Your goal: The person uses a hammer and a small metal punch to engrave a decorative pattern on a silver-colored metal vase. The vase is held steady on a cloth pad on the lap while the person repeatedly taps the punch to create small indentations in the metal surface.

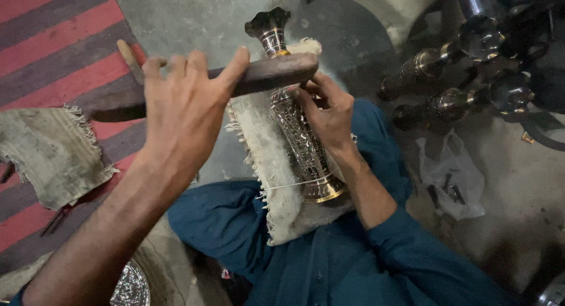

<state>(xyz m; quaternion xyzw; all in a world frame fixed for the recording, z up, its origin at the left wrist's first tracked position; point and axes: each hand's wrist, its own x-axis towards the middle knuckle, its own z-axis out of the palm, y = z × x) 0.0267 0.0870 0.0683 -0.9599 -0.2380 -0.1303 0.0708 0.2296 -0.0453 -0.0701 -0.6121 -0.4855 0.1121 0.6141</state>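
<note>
An engraved brass-coloured metal vase [297, 135] lies on a frayed white cloth [265, 159] across my lap, its dark flared mouth [268, 20] pointing away from me. My left hand [182, 109] grips a dark wooden bar [276, 73] and holds it level across the vase's neck. A pale wooden handle [128, 57] sticks out behind that hand. My right hand [329, 115] rests on the vase body just below the bar, with its fingers curled tight against the metal. Whether a small tool sits between those fingers is hidden.
Several similar dark metal pieces [438, 103] lie on the concrete floor at the upper right. Beside my right leg is a clear plastic bag [453, 176] with small dark bits. A frayed cloth scrap [50, 156] lies on the red and grey striped mat [47, 35]. A shiny embossed plate [132, 287] is at the bottom.
</note>
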